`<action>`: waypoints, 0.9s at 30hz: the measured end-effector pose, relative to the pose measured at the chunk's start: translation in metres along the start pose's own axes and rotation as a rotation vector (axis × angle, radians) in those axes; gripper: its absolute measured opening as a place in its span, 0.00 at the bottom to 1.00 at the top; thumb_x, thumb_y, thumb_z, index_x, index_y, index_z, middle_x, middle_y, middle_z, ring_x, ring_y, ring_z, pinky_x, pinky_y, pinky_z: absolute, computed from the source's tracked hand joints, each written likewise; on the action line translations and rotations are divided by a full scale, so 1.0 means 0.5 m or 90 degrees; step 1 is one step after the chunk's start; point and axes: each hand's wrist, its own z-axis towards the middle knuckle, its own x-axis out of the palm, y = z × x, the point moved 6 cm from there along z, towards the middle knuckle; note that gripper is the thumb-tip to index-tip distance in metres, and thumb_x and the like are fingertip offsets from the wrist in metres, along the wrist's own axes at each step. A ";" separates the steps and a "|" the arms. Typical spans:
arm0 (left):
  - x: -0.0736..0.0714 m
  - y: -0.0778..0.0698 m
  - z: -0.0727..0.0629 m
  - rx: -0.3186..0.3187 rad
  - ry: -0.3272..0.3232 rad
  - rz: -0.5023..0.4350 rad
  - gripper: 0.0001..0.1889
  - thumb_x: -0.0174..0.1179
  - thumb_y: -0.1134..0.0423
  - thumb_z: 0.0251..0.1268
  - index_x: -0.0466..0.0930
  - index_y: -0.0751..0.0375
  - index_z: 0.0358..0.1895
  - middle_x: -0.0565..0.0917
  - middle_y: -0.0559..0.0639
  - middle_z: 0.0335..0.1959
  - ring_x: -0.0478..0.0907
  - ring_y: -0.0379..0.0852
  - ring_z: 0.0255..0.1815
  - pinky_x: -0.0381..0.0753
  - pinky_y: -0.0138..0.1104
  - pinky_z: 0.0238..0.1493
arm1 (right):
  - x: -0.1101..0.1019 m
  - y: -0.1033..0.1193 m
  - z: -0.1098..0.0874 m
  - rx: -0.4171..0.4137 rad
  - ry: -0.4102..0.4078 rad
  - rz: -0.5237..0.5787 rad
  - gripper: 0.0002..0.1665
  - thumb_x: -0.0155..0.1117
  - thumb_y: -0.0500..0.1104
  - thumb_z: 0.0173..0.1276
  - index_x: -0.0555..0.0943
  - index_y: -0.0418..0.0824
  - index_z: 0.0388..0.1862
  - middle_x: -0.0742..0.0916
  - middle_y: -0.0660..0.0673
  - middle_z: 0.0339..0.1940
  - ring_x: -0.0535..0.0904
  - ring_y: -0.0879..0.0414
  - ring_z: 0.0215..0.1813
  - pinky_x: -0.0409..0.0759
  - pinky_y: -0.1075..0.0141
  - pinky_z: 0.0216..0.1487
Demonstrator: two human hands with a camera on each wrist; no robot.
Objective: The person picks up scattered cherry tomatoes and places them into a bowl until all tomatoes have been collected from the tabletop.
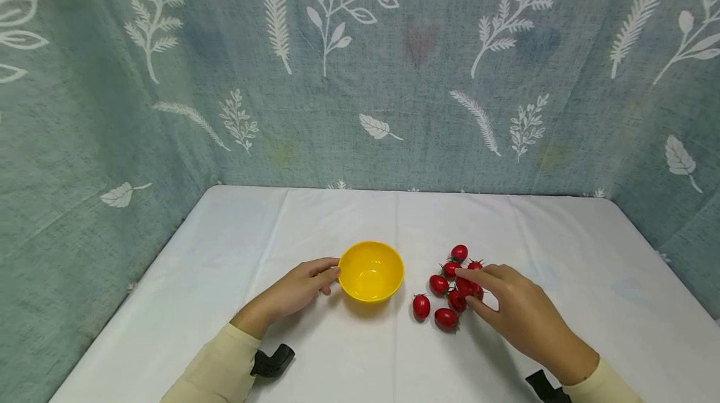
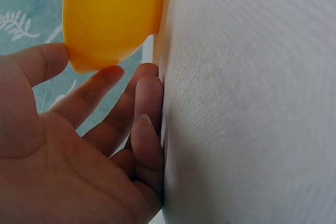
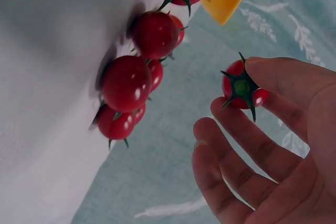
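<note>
A yellow bowl (image 1: 371,272) stands upright on the white-covered table. My left hand (image 1: 298,290) is at its left side, with thumb and index fingertips touching the bowl's outer wall (image 2: 113,14) near the rim; the other fingers lie loosely below, by the cloth. Between thumb and fingers, my right hand (image 1: 514,309) pinches a red cherry tomato (image 3: 242,85) with a green star-shaped calyx, held above the table. Several more cherry tomatoes (image 1: 446,319) lie in a loose cluster right of the bowl, beneath and beside the right hand, which partly hides some.
The white tablecloth (image 1: 315,353) shows fold lines. Green leaf-patterned fabric (image 1: 382,153) hangs behind the table and along its sides. Black straps (image 1: 272,362) with camera mounts sit at both wrists, beside cream sleeves (image 1: 216,365).
</note>
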 end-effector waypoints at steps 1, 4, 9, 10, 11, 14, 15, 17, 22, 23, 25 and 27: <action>0.001 0.000 0.001 0.001 0.000 0.000 0.25 0.51 0.44 0.76 0.73 0.49 0.69 0.81 0.50 0.43 0.74 0.46 0.42 0.67 0.37 0.40 | 0.000 0.003 0.001 -0.006 -0.002 0.000 0.31 0.83 0.42 0.50 0.86 0.53 0.55 0.88 0.46 0.44 0.85 0.52 0.47 0.86 0.58 0.40; 0.002 -0.001 0.002 0.002 0.000 0.000 0.25 0.51 0.44 0.76 0.74 0.49 0.69 0.81 0.50 0.43 0.74 0.46 0.42 0.67 0.37 0.39 | -0.002 0.013 0.004 -0.022 -0.009 0.001 0.31 0.83 0.42 0.50 0.86 0.53 0.55 0.88 0.49 0.42 0.84 0.55 0.45 0.86 0.60 0.41; 0.001 -0.001 0.002 0.006 -0.001 0.002 0.24 0.51 0.44 0.75 0.74 0.47 0.69 0.81 0.50 0.43 0.74 0.46 0.42 0.67 0.37 0.39 | -0.001 0.032 0.014 -0.039 0.000 -0.001 0.30 0.83 0.43 0.51 0.86 0.55 0.55 0.87 0.50 0.41 0.80 0.59 0.41 0.84 0.68 0.36; 0.001 0.000 0.001 0.007 -0.002 0.002 0.24 0.51 0.44 0.75 0.74 0.47 0.69 0.81 0.50 0.43 0.74 0.46 0.41 0.67 0.37 0.38 | 0.000 0.036 0.016 -0.044 0.002 0.000 0.29 0.83 0.43 0.51 0.86 0.55 0.55 0.86 0.50 0.42 0.79 0.60 0.41 0.83 0.69 0.36; 0.001 0.000 0.001 0.009 -0.001 0.004 0.24 0.51 0.44 0.76 0.74 0.47 0.69 0.81 0.50 0.43 0.74 0.46 0.41 0.67 0.37 0.38 | 0.002 0.040 0.019 -0.049 0.002 0.003 0.29 0.82 0.42 0.51 0.86 0.55 0.55 0.86 0.50 0.42 0.78 0.60 0.40 0.82 0.71 0.35; 0.000 0.003 0.001 0.011 -0.002 0.006 0.24 0.51 0.44 0.76 0.74 0.47 0.69 0.81 0.50 0.43 0.74 0.46 0.42 0.67 0.37 0.38 | 0.006 0.053 0.028 -0.071 -0.004 0.015 0.28 0.82 0.41 0.52 0.87 0.53 0.54 0.86 0.51 0.43 0.78 0.61 0.40 0.81 0.72 0.35; 0.000 0.004 0.002 0.010 -0.003 0.006 0.24 0.51 0.44 0.76 0.74 0.47 0.68 0.81 0.50 0.43 0.74 0.46 0.42 0.67 0.37 0.39 | 0.007 0.058 0.031 -0.080 -0.008 0.019 0.28 0.81 0.41 0.52 0.87 0.53 0.54 0.86 0.51 0.43 0.78 0.61 0.40 0.81 0.71 0.36; 0.000 0.007 0.003 0.007 -0.003 0.007 0.24 0.51 0.44 0.76 0.75 0.45 0.68 0.81 0.50 0.42 0.74 0.46 0.42 0.67 0.37 0.39 | 0.011 0.067 0.038 -0.099 -0.018 0.022 0.27 0.81 0.41 0.52 0.87 0.52 0.53 0.86 0.52 0.42 0.79 0.61 0.40 0.82 0.70 0.38; 0.003 0.012 0.005 -0.001 -0.003 0.005 0.24 0.51 0.42 0.75 0.75 0.43 0.68 0.81 0.49 0.42 0.74 0.46 0.43 0.67 0.38 0.41 | 0.019 0.090 0.054 -0.131 -0.030 0.026 0.26 0.81 0.41 0.53 0.87 0.52 0.53 0.86 0.56 0.39 0.79 0.63 0.38 0.79 0.67 0.39; 0.003 0.011 0.005 -0.001 -0.002 0.004 0.24 0.51 0.42 0.75 0.75 0.43 0.68 0.81 0.49 0.42 0.74 0.46 0.43 0.68 0.38 0.41 | 0.021 0.093 0.056 -0.135 -0.029 0.028 0.26 0.81 0.41 0.53 0.86 0.52 0.53 0.86 0.56 0.38 0.78 0.63 0.38 0.79 0.67 0.38; 0.003 0.009 0.005 0.001 -0.002 0.004 0.24 0.51 0.42 0.75 0.75 0.44 0.68 0.81 0.48 0.43 0.75 0.46 0.43 0.68 0.38 0.41 | 0.024 0.099 0.061 -0.139 -0.026 0.033 0.27 0.80 0.41 0.54 0.86 0.52 0.54 0.86 0.56 0.39 0.79 0.63 0.39 0.79 0.68 0.39; 0.002 0.004 0.003 0.004 -0.001 0.004 0.24 0.51 0.43 0.75 0.75 0.44 0.68 0.81 0.48 0.44 0.75 0.46 0.44 0.68 0.38 0.42 | 0.028 0.105 0.066 -0.138 -0.016 0.036 0.27 0.80 0.42 0.55 0.86 0.52 0.55 0.86 0.56 0.40 0.78 0.64 0.39 0.79 0.69 0.39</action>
